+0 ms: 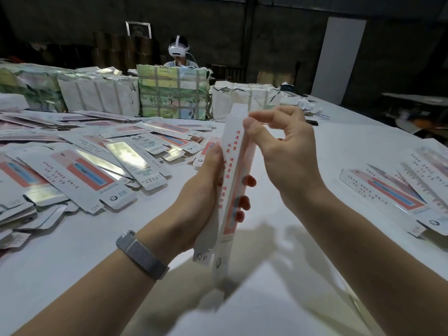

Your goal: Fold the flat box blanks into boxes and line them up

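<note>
White table (303,151) spreads out under your arms and carries everything else. Beyond the box blank you hold, along the table's far side, stands a row of paper-wrapped bundles (173,93), the middle one printed green and strapped with tape, and behind it sits a person wearing a white headset (179,50). To the left of the held blank lies a loose heap of flat blanks (80,166), overlapping at many angles, with red and silver panels facing up. To its right, near the table's edge, a smaller group of boxes (397,190) lies side by side; whether they are fully folded you cannot tell from here.

You hold the box blank (234,180) up above the table, standing almost on end, its long side with red characters turned toward you and its lower end blurred. Your left hand (203,197) grips its lower half, palm against the left face and fingers (243,202) curled round to the right face. Your right hand (283,151) is at the blank's upper part, thumb pressed on the near edge, forefinger bent over the top, so it pinches the card there. A grey mesh band (141,254) sits on your left wrist, below the blank.
</note>
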Demonstrator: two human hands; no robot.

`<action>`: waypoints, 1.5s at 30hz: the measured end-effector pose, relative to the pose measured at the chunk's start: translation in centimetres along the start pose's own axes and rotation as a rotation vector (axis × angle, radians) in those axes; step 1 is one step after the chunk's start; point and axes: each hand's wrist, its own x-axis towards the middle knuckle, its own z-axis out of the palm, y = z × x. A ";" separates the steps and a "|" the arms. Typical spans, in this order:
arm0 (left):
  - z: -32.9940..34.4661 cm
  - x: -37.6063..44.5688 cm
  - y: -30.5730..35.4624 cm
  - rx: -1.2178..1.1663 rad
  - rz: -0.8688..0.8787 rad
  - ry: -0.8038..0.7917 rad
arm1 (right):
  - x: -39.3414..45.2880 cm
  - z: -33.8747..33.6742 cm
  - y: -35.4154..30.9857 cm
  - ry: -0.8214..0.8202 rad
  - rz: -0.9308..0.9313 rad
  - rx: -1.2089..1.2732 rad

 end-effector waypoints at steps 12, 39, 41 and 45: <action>0.0 0.1 0.0 -0.065 0.184 0.037 | -1.0 1.3 0.8 -0.174 0.087 0.315; -3.3 0.5 1.7 0.420 0.385 0.059 | -1.8 2.2 2.1 -0.366 0.126 0.378; -3.2 0.4 1.6 0.381 0.354 0.028 | -1.4 1.8 2.1 -0.398 0.142 0.396; -2.8 0.3 1.6 0.309 0.306 -0.038 | -1.0 1.2 2.4 -0.408 0.133 0.406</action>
